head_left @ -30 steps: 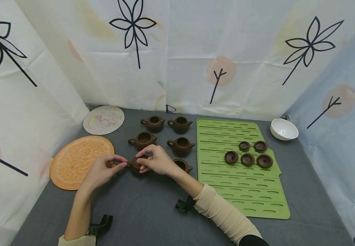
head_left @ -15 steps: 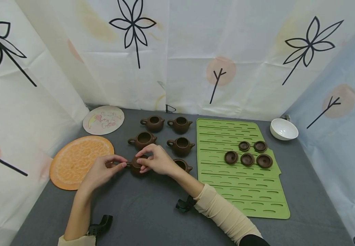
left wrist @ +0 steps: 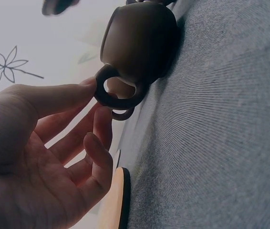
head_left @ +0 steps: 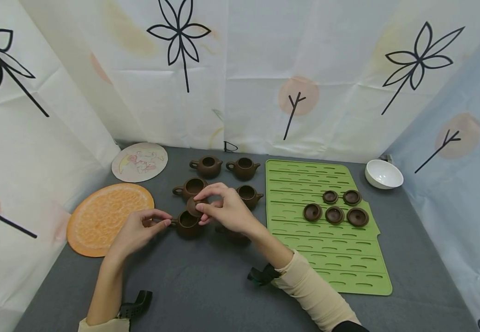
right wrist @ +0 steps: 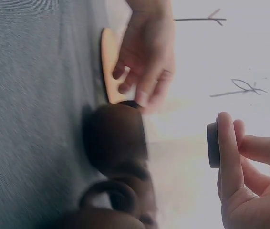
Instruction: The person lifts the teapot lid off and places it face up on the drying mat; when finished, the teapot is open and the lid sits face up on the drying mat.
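My left hand (head_left: 138,235) pinches the ring handle (left wrist: 111,101) of a small brown teapot (head_left: 188,230), which stands upright on the grey cloth with its mouth uncovered. Just above and behind that mouth, my right hand (head_left: 229,210) grips a round brown lid (head_left: 193,208) between thumb and fingers. In the right wrist view the lid (right wrist: 213,145) is held on edge, apart from the teapot (right wrist: 118,136). More lidless teapots stand close by, among them one (head_left: 194,188) behind and one (head_left: 237,236) partly hidden under my right wrist.
A green mat (head_left: 306,242) on the right bears several brown lids (head_left: 334,215). Behind it is a white bowl (head_left: 384,177). An orange round placemat (head_left: 109,219) and a pale picture disc (head_left: 140,161) lie at left. Patterned curtains (head_left: 256,55) enclose the table.
My right hand has lifted the lid off the teapot, moving up and slightly right, so the pot's mouth now shows. My left hand has stayed on the handle.
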{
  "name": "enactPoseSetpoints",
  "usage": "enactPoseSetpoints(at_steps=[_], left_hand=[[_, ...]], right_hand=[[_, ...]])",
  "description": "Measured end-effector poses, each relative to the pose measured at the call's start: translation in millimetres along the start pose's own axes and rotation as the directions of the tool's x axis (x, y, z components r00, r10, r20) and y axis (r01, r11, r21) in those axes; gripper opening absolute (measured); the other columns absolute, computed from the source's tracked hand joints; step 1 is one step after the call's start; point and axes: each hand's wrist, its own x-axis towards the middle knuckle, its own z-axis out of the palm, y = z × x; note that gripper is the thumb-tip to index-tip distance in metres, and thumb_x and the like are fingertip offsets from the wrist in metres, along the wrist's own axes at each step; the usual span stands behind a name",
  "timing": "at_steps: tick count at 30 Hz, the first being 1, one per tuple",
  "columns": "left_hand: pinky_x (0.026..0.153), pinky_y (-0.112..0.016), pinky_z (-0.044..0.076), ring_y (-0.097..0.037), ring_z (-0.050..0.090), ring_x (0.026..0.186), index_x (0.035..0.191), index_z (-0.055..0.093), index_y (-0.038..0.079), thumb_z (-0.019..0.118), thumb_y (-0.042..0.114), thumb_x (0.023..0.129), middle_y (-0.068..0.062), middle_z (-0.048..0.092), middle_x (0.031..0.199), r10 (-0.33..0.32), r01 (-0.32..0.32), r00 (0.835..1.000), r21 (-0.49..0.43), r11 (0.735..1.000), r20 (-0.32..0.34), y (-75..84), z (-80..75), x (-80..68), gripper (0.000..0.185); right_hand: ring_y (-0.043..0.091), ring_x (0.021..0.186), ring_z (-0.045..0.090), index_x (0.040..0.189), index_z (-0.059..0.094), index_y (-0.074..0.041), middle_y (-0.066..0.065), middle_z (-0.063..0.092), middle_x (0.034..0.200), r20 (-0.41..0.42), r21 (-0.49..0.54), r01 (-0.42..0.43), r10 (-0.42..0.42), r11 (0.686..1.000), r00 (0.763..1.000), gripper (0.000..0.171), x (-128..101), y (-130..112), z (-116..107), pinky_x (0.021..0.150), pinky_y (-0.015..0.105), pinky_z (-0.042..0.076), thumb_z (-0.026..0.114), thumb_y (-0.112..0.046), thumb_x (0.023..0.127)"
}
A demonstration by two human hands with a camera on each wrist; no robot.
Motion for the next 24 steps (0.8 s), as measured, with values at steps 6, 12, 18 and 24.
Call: enactPoseSetpoints(at_steps=[6,12,18,24], left_hand=[[0.054,-0.025,0.044,-0.005,0.049,0.056,0.111,0.082,0.009,0.079,0.019,0.101,-0.014,0.075,0.093,0.007,-0.007,1.0,-0.003,1.0,-0.002,-1.0,-0.2,-1.0,0.014],[0.055,-0.025,0.043,-0.004,0.049,0.057,0.111,0.083,0.01,0.08,0.02,0.101,-0.012,0.075,0.094,0.01,-0.01,1.0,-0.006,1.0,-0.002,-1.4,-0.5,-1.5,0.015],[0.056,-0.024,0.044,-0.004,0.05,0.058,0.111,0.083,0.01,0.08,0.019,0.101,-0.009,0.075,0.095,0.009,-0.009,1.0,-0.004,1.0,-0.004,-1.3,-0.2,-0.8,0.014],[0.055,-0.025,0.044,-0.005,0.049,0.058,0.111,0.083,0.01,0.08,0.019,0.1,-0.008,0.072,0.092,0.007,-0.007,1.0,0.001,1.0,-0.003,-1.2,-0.2,0.1,0.014]], right_hand=[[0.008,0.076,0.075,0.131,0.067,0.009,0.026,0.052,0.153,-0.02,0.013,0.036,-0.035,0.999,0.999,0.026,-15,-13,-22,0.084,0.042,0.07,0.065,0.0,0.107],[0.008,0.075,0.071,0.133,0.065,0.009,0.026,0.062,0.141,-0.042,0.025,0.037,-0.036,0.999,0.999,0.027,-30,-19,-42,0.081,0.047,0.07,0.063,0.004,0.107],[0.012,0.07,0.061,0.134,0.067,0.002,0.019,0.069,0.127,-0.118,-0.132,0.028,-0.044,0.991,0.992,0.026,-47,-25,-70,0.06,0.031,0.059,0.063,-0.002,0.109],[0.014,0.068,0.06,0.149,0.057,-0.004,0.021,0.064,0.123,-0.126,-0.19,-0.015,-0.009,0.982,0.992,0.036,-64,-25,-105,0.057,0.028,0.054,0.056,-0.009,0.114]])
